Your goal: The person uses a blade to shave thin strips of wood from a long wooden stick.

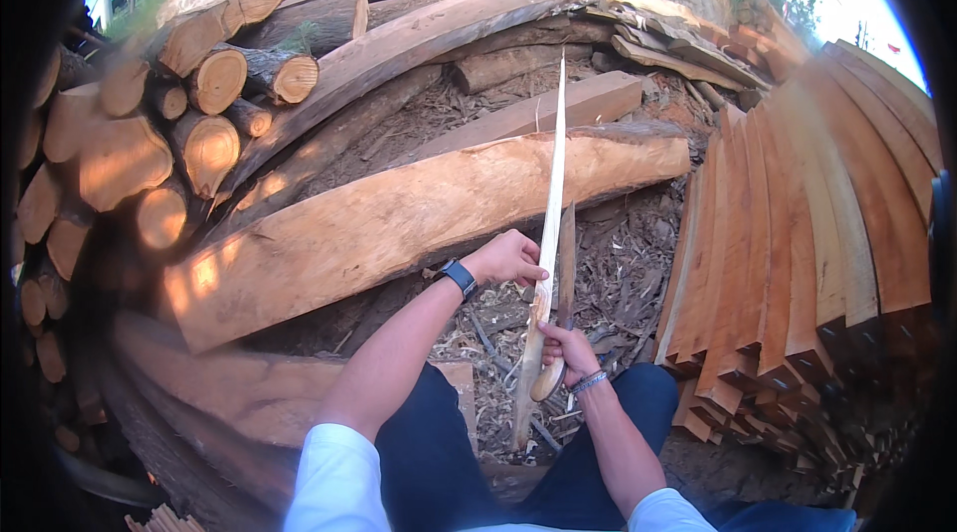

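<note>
A long, thin wooden stick point(553, 193) stands slanted between my knees, pale and shaved along its upper length and browner toward its lower end. With fingers bent at its left edge, my left hand point(511, 259) grips it around the middle. Lower down, my right hand point(568, 353) is closed around the wooden handle point(547, 382) of a machete, and its thumb lies against the stick. The machete's dark, narrow blade point(567, 268) points away from me, close along the stick's right side. My left wrist wears a watch, my right a bracelet.
A thick sawn slab point(399, 208) lies across the ground just beyond my hands. Cut logs point(214, 83) are piled at the left. Stacked reddish boards point(778, 233) fill the right side. Wood shavings and bark chips point(488, 323) cover the ground between my legs.
</note>
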{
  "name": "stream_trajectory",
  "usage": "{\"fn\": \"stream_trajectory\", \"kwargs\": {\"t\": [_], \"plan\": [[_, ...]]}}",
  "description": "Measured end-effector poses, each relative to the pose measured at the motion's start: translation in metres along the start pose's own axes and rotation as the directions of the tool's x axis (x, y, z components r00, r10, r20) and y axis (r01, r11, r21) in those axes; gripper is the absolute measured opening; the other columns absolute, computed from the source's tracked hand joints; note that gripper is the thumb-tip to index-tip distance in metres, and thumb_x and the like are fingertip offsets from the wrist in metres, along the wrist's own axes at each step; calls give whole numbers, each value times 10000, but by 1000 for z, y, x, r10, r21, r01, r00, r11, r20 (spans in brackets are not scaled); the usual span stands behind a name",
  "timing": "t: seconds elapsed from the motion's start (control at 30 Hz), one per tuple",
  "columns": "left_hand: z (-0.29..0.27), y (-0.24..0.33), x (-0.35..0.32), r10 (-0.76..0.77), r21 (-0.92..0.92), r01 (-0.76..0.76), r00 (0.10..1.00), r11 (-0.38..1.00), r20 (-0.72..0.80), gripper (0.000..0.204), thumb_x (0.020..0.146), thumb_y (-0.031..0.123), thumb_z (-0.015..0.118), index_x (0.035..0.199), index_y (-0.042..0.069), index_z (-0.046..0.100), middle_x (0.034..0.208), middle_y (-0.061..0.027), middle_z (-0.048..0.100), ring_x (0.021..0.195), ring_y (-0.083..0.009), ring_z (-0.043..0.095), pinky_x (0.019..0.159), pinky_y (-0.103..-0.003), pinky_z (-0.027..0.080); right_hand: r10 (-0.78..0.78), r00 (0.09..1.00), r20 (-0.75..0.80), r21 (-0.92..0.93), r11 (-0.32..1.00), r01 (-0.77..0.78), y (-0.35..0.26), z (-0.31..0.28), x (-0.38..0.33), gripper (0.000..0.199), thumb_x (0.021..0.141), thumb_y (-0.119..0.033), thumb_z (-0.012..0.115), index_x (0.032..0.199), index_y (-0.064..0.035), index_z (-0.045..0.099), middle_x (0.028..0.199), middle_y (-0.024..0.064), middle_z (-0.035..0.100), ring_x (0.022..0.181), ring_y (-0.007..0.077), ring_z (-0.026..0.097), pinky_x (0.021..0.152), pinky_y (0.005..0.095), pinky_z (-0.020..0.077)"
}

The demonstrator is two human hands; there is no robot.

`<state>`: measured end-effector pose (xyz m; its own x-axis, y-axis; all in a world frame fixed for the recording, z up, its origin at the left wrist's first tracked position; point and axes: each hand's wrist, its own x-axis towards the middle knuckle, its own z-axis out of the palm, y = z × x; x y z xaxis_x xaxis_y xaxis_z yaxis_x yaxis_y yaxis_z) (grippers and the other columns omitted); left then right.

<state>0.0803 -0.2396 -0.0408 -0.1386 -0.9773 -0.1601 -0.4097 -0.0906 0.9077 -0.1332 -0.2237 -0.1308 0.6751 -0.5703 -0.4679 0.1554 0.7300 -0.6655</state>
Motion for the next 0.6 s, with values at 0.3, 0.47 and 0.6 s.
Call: {"fn": "stream_trajectory", "kwargs": {"t": [0.3, 0.47, 0.6], "plan": [[17, -8, 1, -83, 37, 78, 983, 996, 166, 263, 823, 132, 697, 991, -65, 649, 875, -110, 687, 749, -148, 666, 688, -266, 575, 48, 998, 46, 122, 991, -54, -4, -6, 3, 109, 914, -158, 593, 869, -85, 525, 568, -99, 378, 420, -7, 340, 397, 180, 329], [22, -11, -1, -140, 22, 139, 964, 990, 225, 260, 844, 135, 673, 1004, -67, 643, 877, -114, 683, 800, -168, 678, 719, -283, 586, 69, 990, 121, 204, 975, -92, -6, -15, 7, 120, 932, -172, 561, 854, -95, 511, 556, -97, 383, 421, -7, 356, 399, 174, 325], [22, -16, -2, -182, -14, 191, 953, 982, 240, 298, 884, 198, 633, 978, -85, 633, 848, -124, 677, 773, -179, 683, 697, -285, 589, 80, 983, 168, 249, 961, -121, -6, -12, 6, 147, 938, -183, 553, 825, -101, 504, 551, -95, 380, 419, -4, 359, 398, 173, 319]]}}
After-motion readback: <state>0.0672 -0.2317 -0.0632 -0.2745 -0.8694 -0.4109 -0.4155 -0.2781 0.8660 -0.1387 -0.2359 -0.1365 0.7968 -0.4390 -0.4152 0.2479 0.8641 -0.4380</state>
